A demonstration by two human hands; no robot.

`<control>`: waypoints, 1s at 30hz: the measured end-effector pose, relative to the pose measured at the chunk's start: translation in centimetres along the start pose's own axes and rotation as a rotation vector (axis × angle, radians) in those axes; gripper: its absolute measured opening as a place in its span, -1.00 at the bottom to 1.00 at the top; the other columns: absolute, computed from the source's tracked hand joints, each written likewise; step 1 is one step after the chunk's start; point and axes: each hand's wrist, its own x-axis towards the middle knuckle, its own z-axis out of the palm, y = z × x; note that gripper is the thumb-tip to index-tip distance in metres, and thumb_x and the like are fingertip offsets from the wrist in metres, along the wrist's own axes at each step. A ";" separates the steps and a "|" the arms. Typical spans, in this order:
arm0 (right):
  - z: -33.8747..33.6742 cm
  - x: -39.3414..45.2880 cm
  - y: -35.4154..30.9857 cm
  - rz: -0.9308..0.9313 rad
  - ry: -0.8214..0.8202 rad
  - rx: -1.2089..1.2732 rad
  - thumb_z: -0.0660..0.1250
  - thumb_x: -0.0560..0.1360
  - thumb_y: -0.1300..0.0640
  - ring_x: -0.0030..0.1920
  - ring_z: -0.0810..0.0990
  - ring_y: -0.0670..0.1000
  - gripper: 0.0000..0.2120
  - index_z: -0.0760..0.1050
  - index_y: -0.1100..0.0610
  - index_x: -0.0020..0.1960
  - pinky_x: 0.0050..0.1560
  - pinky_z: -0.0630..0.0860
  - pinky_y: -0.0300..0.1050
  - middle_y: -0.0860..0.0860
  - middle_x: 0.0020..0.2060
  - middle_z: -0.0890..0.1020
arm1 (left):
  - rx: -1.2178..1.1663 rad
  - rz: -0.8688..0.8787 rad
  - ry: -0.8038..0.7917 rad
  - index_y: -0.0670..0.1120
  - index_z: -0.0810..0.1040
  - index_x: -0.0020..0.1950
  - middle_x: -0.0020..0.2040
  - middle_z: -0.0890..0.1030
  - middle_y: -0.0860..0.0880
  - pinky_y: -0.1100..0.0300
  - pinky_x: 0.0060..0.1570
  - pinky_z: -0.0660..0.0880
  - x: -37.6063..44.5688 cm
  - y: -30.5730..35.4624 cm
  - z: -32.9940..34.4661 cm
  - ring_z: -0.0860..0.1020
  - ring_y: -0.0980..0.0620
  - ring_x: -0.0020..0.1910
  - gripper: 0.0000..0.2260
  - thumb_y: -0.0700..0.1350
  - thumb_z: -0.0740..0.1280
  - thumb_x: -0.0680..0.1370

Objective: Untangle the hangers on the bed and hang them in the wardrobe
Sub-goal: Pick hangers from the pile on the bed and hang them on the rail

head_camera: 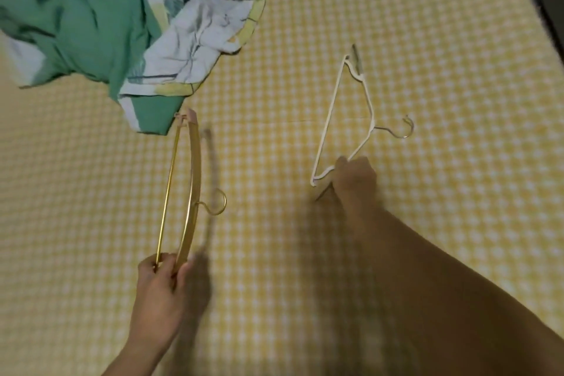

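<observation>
Gripping one hanger in each fist above the yellow checked bed sheet (396,24), my left hand (161,281) curls round the near end of a gold, curved hanger (190,192); my right hand (355,177) pinches a corner of a thin white wire hanger (331,119), well apart. A crumpled green-and-white duvet (91,24) lies beyond my left hand

We see dim, warm, even light across the bed (396,24), with no glare. Soft shadows fall just right of the gold hanger (191,192) and beside the left hand (161,284), so the light seems to come from the left. The whole picture is slightly soft; the crumpled quilt (122,24) at the bed's far left corner is smeared by motion blur. The sheet's checks bow toward the frame edges, and the far right corner darkens.
</observation>
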 end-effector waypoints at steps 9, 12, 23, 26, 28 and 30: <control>-0.2 -1.5 3.1 0.084 -0.031 0.031 0.10 0.64 0.10 -0.13 0.64 0.18 -0.71 0.49 0.29 0.08 -0.25 0.52 -0.06 0.14 -0.14 0.63 | -0.218 0.056 -0.078 0.05 0.36 -0.35 -0.16 0.38 -0.06 0.09 -0.14 0.39 1.7 4.7 0.4 0.36 0.12 -0.33 -0.66 -0.05 0.30 0.62; -3.2 -9.1 8.8 0.113 0.016 0.105 0.06 0.67 0.00 -0.37 0.62 0.11 -0.66 0.47 0.22 -0.03 -0.30 0.58 0.02 0.10 -0.35 0.61 | -0.320 -0.038 -0.150 -0.01 0.30 -0.44 -0.43 0.30 0.00 0.23 -0.49 0.23 -1.6 6.1 -2.0 0.24 0.11 -0.49 -0.57 0.01 0.36 0.59; -15.5 -38.3 15.3 -0.059 0.418 0.066 0.28 0.59 0.00 -0.16 0.56 0.09 -0.82 0.43 0.03 -0.16 -0.24 0.26 -0.07 0.05 -0.22 0.61 | -0.438 0.099 -0.639 -0.08 0.58 -0.02 -0.35 0.44 -0.12 0.25 -0.47 0.23 -13.6 14.5 -10.9 0.39 0.00 -0.42 -0.90 -0.06 0.36 0.56; -16.0 -45.9 17.2 -0.083 0.527 0.173 0.32 0.55 0.01 -0.25 0.48 -0.03 -0.79 0.45 0.08 -0.21 -0.25 0.26 -0.09 -0.04 -0.29 0.54 | -0.427 0.210 -0.798 -0.02 0.61 0.07 -0.32 0.52 -0.10 0.27 -0.45 0.21 -17.6 17.7 -11.4 0.46 0.01 -0.39 -0.87 -0.07 0.34 0.56; -15.6 -51.8 19.5 -0.038 0.621 0.258 0.34 0.52 0.01 -0.24 0.48 -0.06 -0.83 0.53 0.09 -0.17 -0.22 0.33 -0.10 -0.04 -0.27 0.56 | -0.428 0.276 -0.904 -0.04 0.61 0.10 -0.31 0.58 -0.05 0.27 -0.43 0.25 -21.8 19.4 -12.1 0.52 0.04 -0.36 -0.85 -0.09 0.34 0.57; -14.9 -55.4 21.3 -0.030 0.668 0.315 0.35 0.48 0.02 -0.25 0.47 -0.10 -0.88 0.57 0.06 -0.14 -0.21 0.35 -0.17 -0.06 -0.27 0.56 | -0.489 0.304 -0.993 -0.10 0.61 0.11 -0.26 0.61 -0.01 0.25 -0.44 0.37 -25.4 20.5 -12.5 0.57 0.04 -0.31 -0.87 -0.14 0.33 0.59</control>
